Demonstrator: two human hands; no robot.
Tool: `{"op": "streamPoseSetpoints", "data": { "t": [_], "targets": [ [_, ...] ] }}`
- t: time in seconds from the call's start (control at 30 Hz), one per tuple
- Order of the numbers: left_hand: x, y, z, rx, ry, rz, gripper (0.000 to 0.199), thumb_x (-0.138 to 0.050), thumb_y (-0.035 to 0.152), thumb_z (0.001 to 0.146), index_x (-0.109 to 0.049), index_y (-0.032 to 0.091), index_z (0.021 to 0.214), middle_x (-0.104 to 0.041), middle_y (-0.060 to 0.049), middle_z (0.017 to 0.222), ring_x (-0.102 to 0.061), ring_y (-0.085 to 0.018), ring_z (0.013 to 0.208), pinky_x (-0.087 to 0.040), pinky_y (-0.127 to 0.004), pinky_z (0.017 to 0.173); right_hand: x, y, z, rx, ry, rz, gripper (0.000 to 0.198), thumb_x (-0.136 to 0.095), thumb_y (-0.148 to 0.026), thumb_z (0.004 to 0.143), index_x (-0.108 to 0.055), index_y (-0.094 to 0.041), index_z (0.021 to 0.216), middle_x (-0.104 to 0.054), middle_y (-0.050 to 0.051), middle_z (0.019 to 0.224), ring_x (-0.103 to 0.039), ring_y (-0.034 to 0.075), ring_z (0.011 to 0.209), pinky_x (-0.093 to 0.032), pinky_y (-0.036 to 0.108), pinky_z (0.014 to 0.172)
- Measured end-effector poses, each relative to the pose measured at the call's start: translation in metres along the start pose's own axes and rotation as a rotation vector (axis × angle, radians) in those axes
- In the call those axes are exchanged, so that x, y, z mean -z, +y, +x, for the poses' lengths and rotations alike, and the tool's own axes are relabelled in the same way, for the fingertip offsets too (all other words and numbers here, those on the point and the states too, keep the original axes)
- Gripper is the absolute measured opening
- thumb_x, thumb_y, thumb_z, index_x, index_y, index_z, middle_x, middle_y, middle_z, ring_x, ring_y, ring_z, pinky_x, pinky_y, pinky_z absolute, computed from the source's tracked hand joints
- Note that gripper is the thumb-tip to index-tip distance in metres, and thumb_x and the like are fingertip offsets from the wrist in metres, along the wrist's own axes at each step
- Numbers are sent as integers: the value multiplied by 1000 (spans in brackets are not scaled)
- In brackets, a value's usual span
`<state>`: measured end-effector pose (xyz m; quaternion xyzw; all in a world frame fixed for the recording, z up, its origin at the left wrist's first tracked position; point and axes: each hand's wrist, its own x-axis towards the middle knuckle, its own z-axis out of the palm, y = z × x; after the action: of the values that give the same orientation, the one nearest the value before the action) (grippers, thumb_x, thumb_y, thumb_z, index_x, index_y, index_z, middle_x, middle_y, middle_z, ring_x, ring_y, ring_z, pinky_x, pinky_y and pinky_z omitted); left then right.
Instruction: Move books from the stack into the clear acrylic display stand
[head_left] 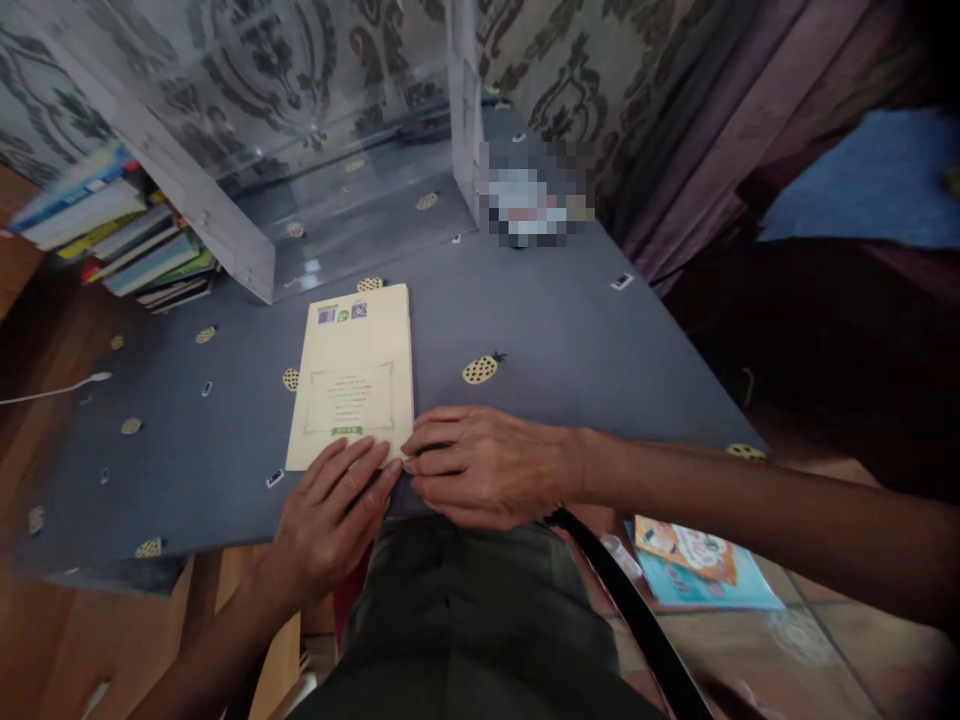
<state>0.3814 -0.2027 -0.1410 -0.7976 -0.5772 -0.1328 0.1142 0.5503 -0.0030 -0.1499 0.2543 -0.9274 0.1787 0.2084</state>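
A cream-coloured book (352,345) lies flat on the table, its printed back cover up, with a barcode, a QR code and a framed block of text. My left hand (334,515) rests at its near edge, fingers stretched out and lying on the lower part of the cover. At the near right corner, my right hand (484,465) has its fingers bent and pressed together against the book's edge. The fingertips of both hands almost meet there. The right thumb is hidden.
A dark cloth with pineapple prints covers the table (540,320). Behind the book stands a clear acrylic box (251,265). Stacked books (142,235) are at the left, near a white cable (56,388). A blurred-out item (525,205) sits back right. Booklets (705,575) lie below, right.
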Motion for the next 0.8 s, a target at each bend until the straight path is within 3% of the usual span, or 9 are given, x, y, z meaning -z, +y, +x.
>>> {"op": "streamPoseSetpoints", "data": {
  "t": [0.1, 0.23, 0.4, 0.67, 0.8],
  "targets": [
    [3, 1, -9, 8, -4, 26, 40, -60, 9, 93, -61, 15, 133, -71, -11, 129, -61, -27, 128, -51, -47, 109, -2, 1, 0, -37, 43, 65, 25, -47, -19, 100, -72, -18, 93, -77, 7, 100, -68, 18, 104, -50, 37, 102],
    [10, -7, -22, 53, 30, 17, 51, -59, 6, 93, -54, 15, 143, -72, -9, 127, -62, -23, 127, -52, -44, 108, -1, 8, -5, -128, 109, 95, 26, -47, -19, 101, -72, -17, 104, -78, 8, 107, -71, 17, 106, -48, 40, 110],
    [15, -14, -33, 115, 72, -6, 56, -59, 7, 93, -50, 18, 147, -72, -9, 127, -64, -24, 125, -57, -42, 103, 3, 33, -8, -252, 170, 33, 27, -49, -20, 101, -72, -16, 114, -77, 9, 114, -70, 20, 114, -48, 47, 111],
    [16, -16, -23, 176, 171, -106, 40, -58, 7, 91, -66, 22, 128, -76, -5, 112, -70, -20, 108, -60, -35, 93, 5, 107, 1, -517, 207, 0, 29, -49, -23, 102, -72, -18, 120, -73, 10, 124, -68, 21, 119, -50, 47, 110],
    [13, -38, -16, 277, 127, -129, 27, -54, 14, 96, -70, 21, 116, -74, -8, 114, -69, -21, 106, -60, -36, 87, 7, 121, 9, -606, 219, 4, 28, -49, -23, 103, -72, -19, 118, -75, 9, 121, -69, 21, 116, -53, 44, 106]
  ]
}}
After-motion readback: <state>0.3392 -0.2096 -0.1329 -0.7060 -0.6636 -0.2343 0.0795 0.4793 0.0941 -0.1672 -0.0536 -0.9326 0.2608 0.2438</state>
